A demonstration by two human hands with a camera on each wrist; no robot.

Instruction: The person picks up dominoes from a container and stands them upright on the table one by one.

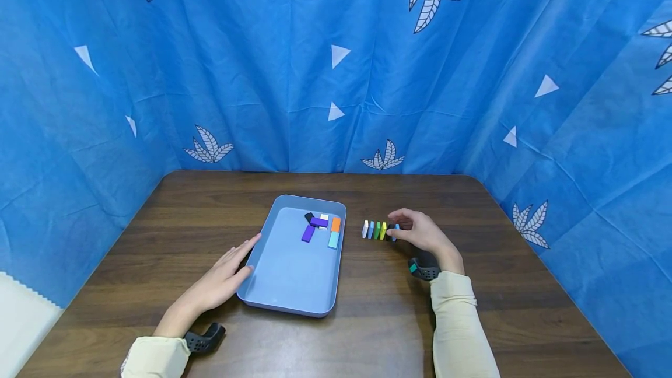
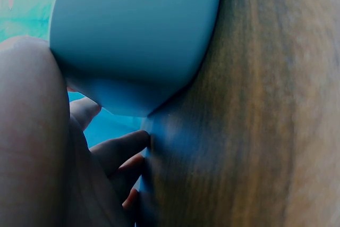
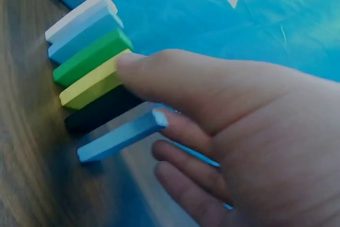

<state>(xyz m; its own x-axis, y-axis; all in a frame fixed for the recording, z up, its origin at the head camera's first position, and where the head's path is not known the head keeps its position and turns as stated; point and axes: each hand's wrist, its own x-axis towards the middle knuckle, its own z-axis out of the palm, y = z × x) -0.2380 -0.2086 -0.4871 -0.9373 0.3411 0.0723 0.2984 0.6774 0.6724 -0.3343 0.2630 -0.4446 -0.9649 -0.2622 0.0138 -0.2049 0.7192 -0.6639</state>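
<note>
On the brown table, a row of small domino blocks stands on end: white (image 1: pixel 365 229), blue (image 1: pixel 371 230), green (image 3: pixel 93 57), yellow (image 3: pixel 90 84), black (image 3: pixel 101 111) and, rightmost, light blue (image 3: pixel 122 136). My right hand (image 1: pixel 420 231) reaches over the row's right end. Its thumb lies in front of the black block's top and its index finger behind the light blue one; a gap shows between them, and any contact is hard to tell. My left hand (image 1: pixel 220 279), fingers extended, rests against the left side of a blue tray (image 1: pixel 289 309).
At the tray's far right lie several loose blocks: purple (image 1: pixel 308 233), orange (image 1: pixel 336 224), light blue (image 1: pixel 333 240), plus a white and a black one. A blue patterned curtain (image 1: pixel 315 74) hangs around the table (image 1: pixel 525 308). White cloth (image 1: pixel 23 314) shows at the lower left.
</note>
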